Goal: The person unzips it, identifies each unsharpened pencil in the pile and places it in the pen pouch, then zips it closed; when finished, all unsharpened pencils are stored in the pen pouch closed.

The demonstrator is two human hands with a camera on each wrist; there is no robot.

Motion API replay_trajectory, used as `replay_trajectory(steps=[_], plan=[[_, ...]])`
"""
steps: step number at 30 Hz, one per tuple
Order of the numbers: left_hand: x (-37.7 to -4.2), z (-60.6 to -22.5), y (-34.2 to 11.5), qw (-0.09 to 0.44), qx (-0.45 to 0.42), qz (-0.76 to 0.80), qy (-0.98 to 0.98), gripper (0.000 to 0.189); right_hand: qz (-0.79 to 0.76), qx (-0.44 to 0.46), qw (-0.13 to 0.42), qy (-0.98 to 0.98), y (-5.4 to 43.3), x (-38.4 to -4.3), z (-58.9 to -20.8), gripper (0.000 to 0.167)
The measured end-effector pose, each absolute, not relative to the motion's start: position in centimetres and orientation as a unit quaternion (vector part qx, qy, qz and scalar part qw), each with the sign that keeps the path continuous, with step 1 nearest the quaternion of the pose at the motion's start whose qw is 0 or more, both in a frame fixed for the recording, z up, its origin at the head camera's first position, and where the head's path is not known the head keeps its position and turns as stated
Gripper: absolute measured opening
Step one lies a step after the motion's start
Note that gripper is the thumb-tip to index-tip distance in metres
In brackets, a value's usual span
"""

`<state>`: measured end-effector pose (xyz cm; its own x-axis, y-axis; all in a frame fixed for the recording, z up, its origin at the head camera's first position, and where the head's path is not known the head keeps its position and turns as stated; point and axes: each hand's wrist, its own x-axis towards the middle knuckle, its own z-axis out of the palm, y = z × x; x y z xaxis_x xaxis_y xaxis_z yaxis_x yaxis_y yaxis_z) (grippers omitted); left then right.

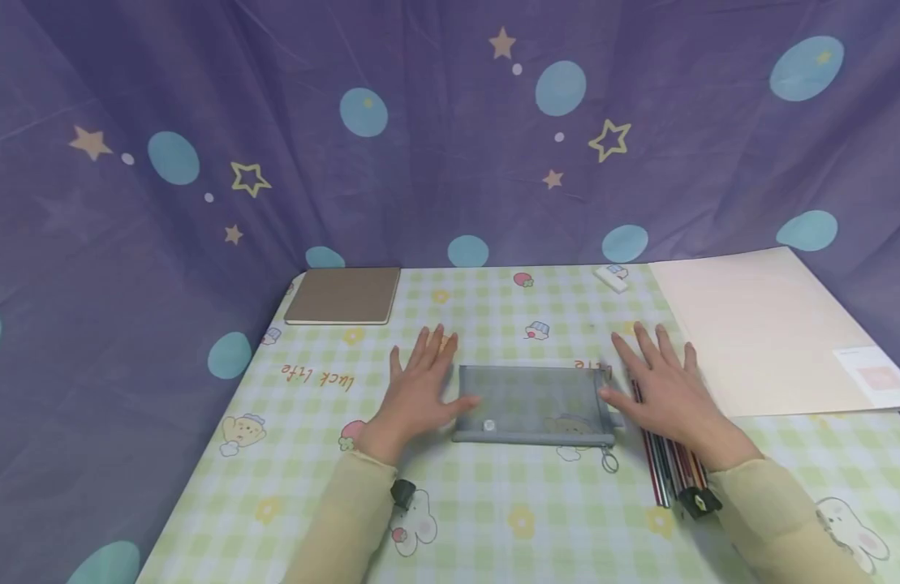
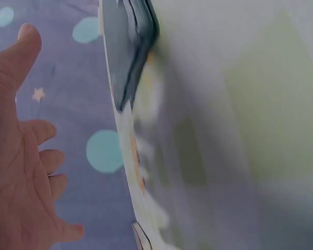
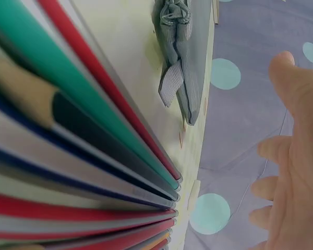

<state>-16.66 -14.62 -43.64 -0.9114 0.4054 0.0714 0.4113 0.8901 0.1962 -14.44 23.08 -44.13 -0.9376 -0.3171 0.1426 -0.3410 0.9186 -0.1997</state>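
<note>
A grey mesh zip pouch (image 1: 530, 405) lies flat on the table between my two hands, its zipper edge toward me and a ring pull (image 1: 609, 461) at the right corner. My left hand (image 1: 416, 397) spreads its fingers by the pouch's left end, thumb reaching over that edge. At the right end, my right hand (image 1: 665, 393) is spread too, palm down over a bundle of colored pencils (image 1: 665, 470). In the right wrist view the pencils (image 3: 104, 130) show red, green, dark and white barrels. Neither hand grips anything.
A brown notebook (image 1: 343, 296) lies at the back left. Toward the back right is a small white eraser (image 1: 611, 279). A large cream folder (image 1: 756, 341) with a white label covers the right side. A purple curtain (image 1: 450, 146) hangs behind the checked tablecloth (image 1: 479, 519).
</note>
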Motion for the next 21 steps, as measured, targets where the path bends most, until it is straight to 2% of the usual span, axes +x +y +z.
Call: replay_trajectory(steps=[8,15,19,21], plan=[[-15.6,-43.6,-11.8,-0.011,-0.227,-0.114,-0.967,0.099,0.131,0.195,0.058,-0.97,22.9,-14.3,-44.6,0.079],[-14.5,-43.5,-8.7,-0.026,-0.299,-0.115,-0.947,0.096,0.162,0.223,0.029,-0.961,22.9,-13.9,-44.9,0.07],[-13.8,-43.6,-6.6,-0.032,-0.329,-0.12,-0.936,0.089,0.17,0.248,0.028,-0.953,22.9,-13.8,-45.2,0.067],[-13.4,-43.7,-5.5,-0.029,-0.327,-0.13,-0.936,0.078,0.174,0.261,0.032,-0.949,22.9,-13.7,-45.4,0.067]])
